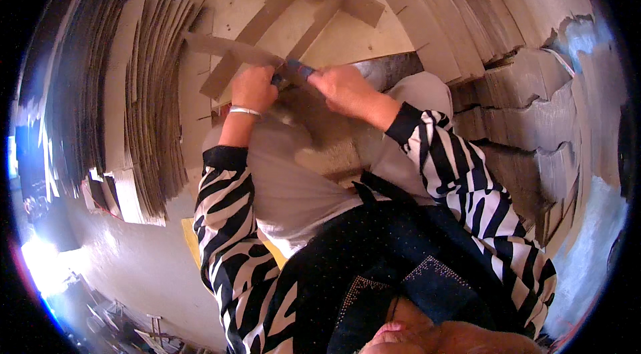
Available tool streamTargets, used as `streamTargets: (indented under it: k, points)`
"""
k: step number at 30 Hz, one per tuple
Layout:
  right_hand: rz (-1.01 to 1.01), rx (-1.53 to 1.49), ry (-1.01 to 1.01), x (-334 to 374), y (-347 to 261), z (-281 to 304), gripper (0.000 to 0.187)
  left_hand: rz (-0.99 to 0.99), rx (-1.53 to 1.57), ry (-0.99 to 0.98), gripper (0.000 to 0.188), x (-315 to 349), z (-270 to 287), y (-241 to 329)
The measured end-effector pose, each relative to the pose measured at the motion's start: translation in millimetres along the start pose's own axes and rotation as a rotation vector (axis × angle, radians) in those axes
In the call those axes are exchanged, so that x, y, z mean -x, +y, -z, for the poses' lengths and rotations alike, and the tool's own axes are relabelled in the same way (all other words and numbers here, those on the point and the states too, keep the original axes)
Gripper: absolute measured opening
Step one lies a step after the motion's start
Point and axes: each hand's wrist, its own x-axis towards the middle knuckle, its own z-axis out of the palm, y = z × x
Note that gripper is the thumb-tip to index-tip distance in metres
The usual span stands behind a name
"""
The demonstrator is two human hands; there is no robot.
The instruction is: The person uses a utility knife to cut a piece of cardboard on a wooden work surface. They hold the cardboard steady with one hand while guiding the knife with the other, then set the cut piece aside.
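Crossed brown cardboard strips (319,26) form an open divider lattice on the pale board in front of me. My left hand (254,90), a light band at its wrist, is closed at the near end of the lattice, beside a cross strip (234,48). My right hand (344,89) is closed just right of it, its fingers pinched at the near end of a long strip. Dark blue coverings show on some fingertips of both hands. The hands nearly meet, and their exact grip on the cardboard is partly hidden and blurred.
Tall stacks of cardboard strips (157,80) stand at the left. More slotted strips (434,24) lean at the right of the pale board (370,42). Bundled cardboard (527,114) is piled farther right. My knees lie below the hands.
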Motion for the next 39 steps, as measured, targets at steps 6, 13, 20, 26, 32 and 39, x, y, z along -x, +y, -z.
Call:
streamTargets:
  k: [6, 13, 20, 26, 32, 39]
  points:
    - [-0.123, -0.095, -0.01, 21, 13, 2, 0.022, 0.18, 0.355, 0.401, 0.025, -4, 25, -14]
    - [-0.129, -0.123, 0.158, 21, 17, -8, 0.023, 0.422, -0.166, 0.076, 0.039, -21, 19, -45]
    - [-0.085, -0.032, 0.028, 11, 7, 16, 0.029, 0.395, -0.27, 0.055, 0.041, -8, 14, -55]
    - [-0.136, 0.011, 0.067, 17, 20, 12, 0.033, 0.401, -0.304, 0.071, 0.028, -17, 17, -42]
    - [-0.144, 0.002, 0.082, 18, 25, 7, 0.032, 0.24, -0.252, 0.298, 0.03, -12, 10, -50]
    - [-0.153, 0.035, -0.009, 9, 20, 12, 0.037, 0.258, -0.262, 0.3, 0.03, -17, 17, -49]
